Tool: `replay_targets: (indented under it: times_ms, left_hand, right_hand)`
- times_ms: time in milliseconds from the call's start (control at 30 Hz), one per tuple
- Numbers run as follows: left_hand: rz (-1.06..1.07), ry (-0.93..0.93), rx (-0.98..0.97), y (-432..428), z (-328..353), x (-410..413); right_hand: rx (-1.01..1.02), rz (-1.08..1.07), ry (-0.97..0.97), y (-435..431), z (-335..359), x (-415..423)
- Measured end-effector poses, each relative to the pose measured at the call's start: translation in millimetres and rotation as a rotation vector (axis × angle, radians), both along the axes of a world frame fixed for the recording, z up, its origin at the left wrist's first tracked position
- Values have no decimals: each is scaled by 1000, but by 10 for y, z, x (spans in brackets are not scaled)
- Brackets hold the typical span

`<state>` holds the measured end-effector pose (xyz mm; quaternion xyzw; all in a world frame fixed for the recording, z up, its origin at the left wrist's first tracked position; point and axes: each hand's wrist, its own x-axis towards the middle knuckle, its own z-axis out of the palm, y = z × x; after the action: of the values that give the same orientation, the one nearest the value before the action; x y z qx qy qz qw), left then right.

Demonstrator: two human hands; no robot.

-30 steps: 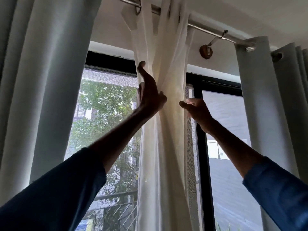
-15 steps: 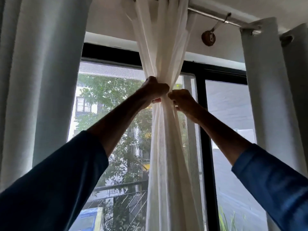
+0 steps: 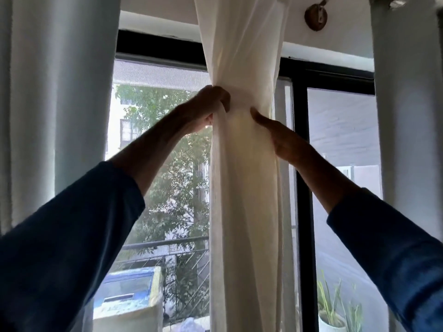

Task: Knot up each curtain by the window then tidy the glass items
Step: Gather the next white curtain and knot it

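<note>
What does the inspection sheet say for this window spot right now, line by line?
Surface: nothing seen.
Job's things: white curtain gathered in a bunch, not yet knotted; left grey curtain and right grey curtain hang loose; glass items, nothing seen.
Clutter: nothing seen.
Hands: left hand grips the bunch; right hand touches its right side, most fingers hidden.
Cables: nothing seen.
Surroundings: black window frame; tree and railing outside.
</note>
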<state>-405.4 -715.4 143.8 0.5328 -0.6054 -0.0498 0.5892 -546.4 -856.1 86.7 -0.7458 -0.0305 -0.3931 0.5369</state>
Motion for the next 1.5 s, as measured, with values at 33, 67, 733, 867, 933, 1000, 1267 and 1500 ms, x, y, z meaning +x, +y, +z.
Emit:
replay_targets:
  times_ms: [33,67,733,867,933,1000,1267,1500]
  left_hand:
    - [-11,10,5,-2,-6,16]
    - [-19,14,17,-8,-13,41]
    - [448,-418,262,-184,-2079,255]
    - [485,-422,292,-191,-2807,143]
    - [528,-427,300,-172,-3101,71]
    - [553,-432,322,-121,-3354,-15]
    - [582,-434,399,22,-3954,-335]
    - [594,-475,367,-15,-4122,-543]
  right_hand:
    - [-1,-19,3,-39,-14,19]
    - [-16,-32,19,-24,-33,9]
    - [-10,-300,90,-186,-1950,33]
    - [33,-390,143,-209,-2640,7]
    - [80,-428,170,-208,-2985,-34]
    - [112,-461,198,-173,-3315,-76]
    - [28,-571,311,-132,-3964,-258]
    - [-202,-1060,346,-79,-4176,-167]
